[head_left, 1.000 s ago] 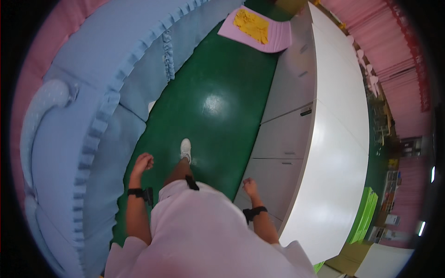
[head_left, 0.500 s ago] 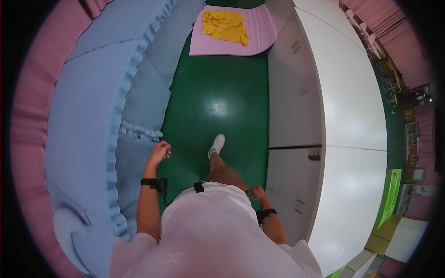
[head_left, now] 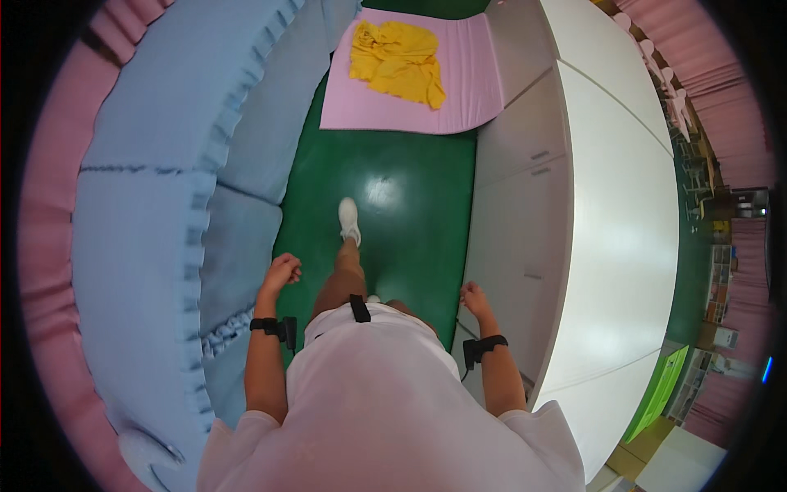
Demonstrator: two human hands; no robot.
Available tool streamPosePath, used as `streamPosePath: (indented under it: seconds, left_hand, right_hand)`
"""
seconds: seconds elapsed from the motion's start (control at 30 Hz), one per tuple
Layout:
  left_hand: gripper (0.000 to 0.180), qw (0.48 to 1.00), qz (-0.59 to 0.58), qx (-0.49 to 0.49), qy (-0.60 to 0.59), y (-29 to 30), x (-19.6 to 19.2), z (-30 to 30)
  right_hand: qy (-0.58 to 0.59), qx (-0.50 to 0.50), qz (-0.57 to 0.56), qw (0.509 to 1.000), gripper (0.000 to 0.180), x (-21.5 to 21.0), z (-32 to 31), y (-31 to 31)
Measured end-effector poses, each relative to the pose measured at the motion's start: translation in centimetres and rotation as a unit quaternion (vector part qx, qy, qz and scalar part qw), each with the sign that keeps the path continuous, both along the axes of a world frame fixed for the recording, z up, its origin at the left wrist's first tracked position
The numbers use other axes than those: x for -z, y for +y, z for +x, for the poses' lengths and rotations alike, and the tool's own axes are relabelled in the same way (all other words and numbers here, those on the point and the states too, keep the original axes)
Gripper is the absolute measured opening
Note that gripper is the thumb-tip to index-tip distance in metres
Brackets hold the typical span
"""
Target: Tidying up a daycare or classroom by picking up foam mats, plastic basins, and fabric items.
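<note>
My left hand [head_left: 283, 271] hangs in the air over the floor, beside the blue-covered furniture [head_left: 139, 246] with ruffled edges. Its fingers are loosely curled in, with nothing visible in them. Close to the white cabinet [head_left: 525, 221] is my right hand [head_left: 473, 297], also loosely curled and empty, apart from the doors as far as I can tell. Farther ahead, a rumpled yellow cloth [head_left: 399, 66] lies on a pink mat [head_left: 459, 107]. Neither hand is near these two things.
Green floor [head_left: 410, 230] runs between the blue covers on the left and the cabinets on the right. My shoe [head_left: 348, 217] is on that floor. Pink curtains [head_left: 49, 246], white chairs [head_left: 648, 53] and a bright green panel [head_left: 660, 394] lie farther out.
I have stepped forward, so the pink mat and yellow cloth appear nearer. My other foot leads now. My right hand has swung forward from beside my hip; my left hand keeps its place in view.
</note>
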State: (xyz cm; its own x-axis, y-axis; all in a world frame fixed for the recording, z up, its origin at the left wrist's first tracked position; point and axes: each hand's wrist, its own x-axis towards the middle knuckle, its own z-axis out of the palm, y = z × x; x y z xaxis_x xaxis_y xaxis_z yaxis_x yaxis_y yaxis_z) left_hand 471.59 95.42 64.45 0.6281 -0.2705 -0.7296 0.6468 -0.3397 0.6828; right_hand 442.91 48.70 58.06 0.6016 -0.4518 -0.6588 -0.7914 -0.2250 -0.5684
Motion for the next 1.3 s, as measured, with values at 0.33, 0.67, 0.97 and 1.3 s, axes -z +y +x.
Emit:
streamPosePath:
  seconds: [0.33, 0.67, 0.97, 1.3]
  left_hand:
    - [0.011, 0.999, 0.029, 0.036, 0.005, -15.8, 0.5, 30.1]
    - [0.018, 0.995, 0.067, 0.035, -0.071, -33.0, 2.0, 54.4]
    - [0.022, 0.980, 0.190, 0.025, 0.061, -28.2, 24.2, 52.2]
    - [0.009, 0.934, 0.234, -0.091, 0.254, -34.6, 34.0, 49.5]
  right_hand:
    - [0.067, -0.084, -0.049, 0.993, 0.022, 0.1, 22.8, -12.7]
    - [-0.051, -0.133, -0.103, 0.984, 0.026, 1.1, 50.7, -28.5]
    - [0.037, -0.298, -0.076, 0.951, 0.039, 30.1, 78.7, -40.0]
    - [0.053, -0.187, -0.043, 0.980, 0.046, 61.2, 93.6, -42.8]
